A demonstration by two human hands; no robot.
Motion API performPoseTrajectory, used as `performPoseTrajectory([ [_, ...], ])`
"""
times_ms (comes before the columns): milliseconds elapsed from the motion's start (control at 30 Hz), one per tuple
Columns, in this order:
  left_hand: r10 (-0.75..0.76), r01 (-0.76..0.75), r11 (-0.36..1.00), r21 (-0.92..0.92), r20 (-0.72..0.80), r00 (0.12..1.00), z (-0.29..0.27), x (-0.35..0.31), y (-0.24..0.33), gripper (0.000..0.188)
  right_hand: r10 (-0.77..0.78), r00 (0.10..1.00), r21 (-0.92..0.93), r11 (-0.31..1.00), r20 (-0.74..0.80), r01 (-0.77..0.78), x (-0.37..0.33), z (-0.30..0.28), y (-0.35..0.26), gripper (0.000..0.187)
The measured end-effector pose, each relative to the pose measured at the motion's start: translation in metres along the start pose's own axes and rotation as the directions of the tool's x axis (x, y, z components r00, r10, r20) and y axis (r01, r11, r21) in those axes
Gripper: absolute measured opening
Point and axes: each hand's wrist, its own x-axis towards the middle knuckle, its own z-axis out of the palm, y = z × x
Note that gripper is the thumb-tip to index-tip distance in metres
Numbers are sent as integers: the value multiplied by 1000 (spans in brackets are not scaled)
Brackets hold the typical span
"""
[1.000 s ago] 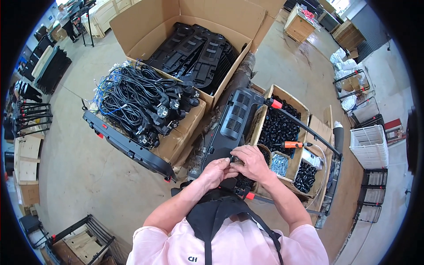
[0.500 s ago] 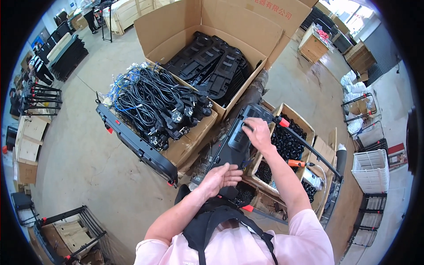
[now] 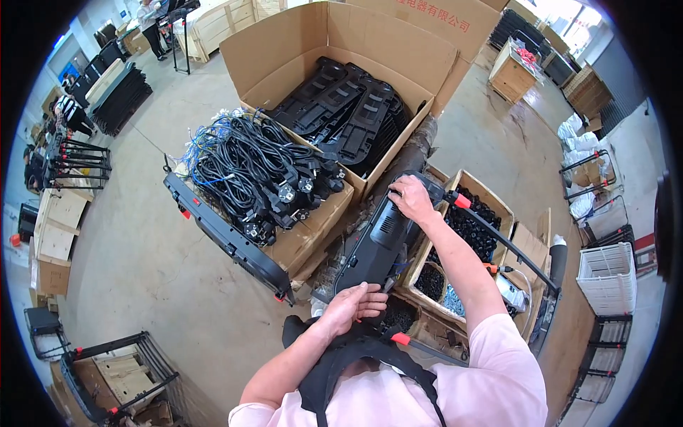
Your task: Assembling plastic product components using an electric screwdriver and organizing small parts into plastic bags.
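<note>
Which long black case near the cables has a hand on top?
The right case: the right hand is on its far end. The left case, beside the cable pile, has no hand on it.

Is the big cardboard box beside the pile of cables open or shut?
Open: nothing covers the top of the cardboard box, and black plastic parts show inside.

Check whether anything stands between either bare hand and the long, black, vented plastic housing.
Nothing visible does: the right hand touches the far end of the housing, while the left hand is at its near end.
</note>
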Motion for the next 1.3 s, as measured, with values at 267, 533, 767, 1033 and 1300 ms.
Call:
performPoseTrajectory([
  [267,-84,82,995,51,24,996,19,11,-11,56,-54,998,-78,995,18,56,-2,-4,0,24],
  [533,-144,140,983,117,29,989,39,28,-20,52,-107,993,-220,969,42,114,1,-3,-1,15],
  [767,-107,106,983,147,-1,994,50,35,-27,50,40,980,84,996,-193,-24,-64,-47,2,13],
  [1033,-75,80,987,141,-44,996,71,59,-44,42,468,729,-168,878,499,-448,-296,-33,19,16],
  [1300,-152,155,974,166,-33,988,87,120,-89,41,314,734,-178,949,601,-261,-314,-1,9,21],
])
